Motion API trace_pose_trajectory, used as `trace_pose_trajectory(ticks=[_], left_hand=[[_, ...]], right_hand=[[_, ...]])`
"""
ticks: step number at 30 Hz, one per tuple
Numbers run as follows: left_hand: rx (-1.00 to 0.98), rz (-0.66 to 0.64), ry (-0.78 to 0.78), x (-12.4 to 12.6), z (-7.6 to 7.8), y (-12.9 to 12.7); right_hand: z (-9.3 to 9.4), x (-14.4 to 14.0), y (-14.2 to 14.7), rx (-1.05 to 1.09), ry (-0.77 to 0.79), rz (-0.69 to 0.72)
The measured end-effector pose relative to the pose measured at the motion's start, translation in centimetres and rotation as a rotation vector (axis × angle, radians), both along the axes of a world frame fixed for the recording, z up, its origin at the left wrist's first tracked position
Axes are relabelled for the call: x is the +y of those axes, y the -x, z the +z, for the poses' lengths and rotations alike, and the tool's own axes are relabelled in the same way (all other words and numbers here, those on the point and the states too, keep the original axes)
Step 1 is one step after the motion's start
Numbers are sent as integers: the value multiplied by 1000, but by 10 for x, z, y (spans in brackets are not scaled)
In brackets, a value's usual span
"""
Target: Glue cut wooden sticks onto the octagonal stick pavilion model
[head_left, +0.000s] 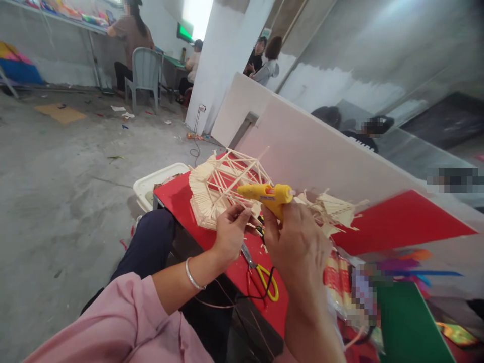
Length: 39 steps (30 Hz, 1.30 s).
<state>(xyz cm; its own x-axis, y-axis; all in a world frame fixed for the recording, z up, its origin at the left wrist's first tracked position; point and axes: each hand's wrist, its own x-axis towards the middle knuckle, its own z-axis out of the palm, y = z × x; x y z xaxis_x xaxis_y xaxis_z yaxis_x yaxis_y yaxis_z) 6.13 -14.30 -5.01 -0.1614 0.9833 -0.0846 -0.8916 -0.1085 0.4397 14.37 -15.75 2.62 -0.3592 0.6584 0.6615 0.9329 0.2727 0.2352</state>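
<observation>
My right hand (298, 242) is wrapped round the handle of a yellow hot glue gun (264, 193), whose nozzle points left over the work. My left hand (231, 231) is closed in a pinch on a thin wooden stick, just below the gun's nozzle. Behind the fingers stands a model built of pale wooden sticks (206, 189), with a fanned edge and an open frame; my hands and the gun hide part of it. Below my hands, yellow-handled scissors (267, 282) lie on the red tabletop (170, 194).
More stick work (336, 209) lies to the right against a white panel (302, 141). Packets of sticks (336, 275) and a green board (408, 322) are at the lower right. A cable (219, 305) hangs across the near edge. A white tub (145, 184) stands left. Several people sit farther off.
</observation>
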Motion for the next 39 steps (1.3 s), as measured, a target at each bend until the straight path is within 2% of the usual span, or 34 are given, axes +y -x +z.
trace_pose_trajectory(ticks=[6,16,22,39], left_hand=[[-8,-10,15,3,-3,1],[-9,1,9,3,-2,0],[-7,7,13,3,-1,2],[-6,8,17,2,-1,5]], right_hand=[[0,3,3,-23,-34,6],[9,1,7,-75,-50,-67],[11,1,9,-88,-24,-34],[13,-2,13,-87,-20,-46]])
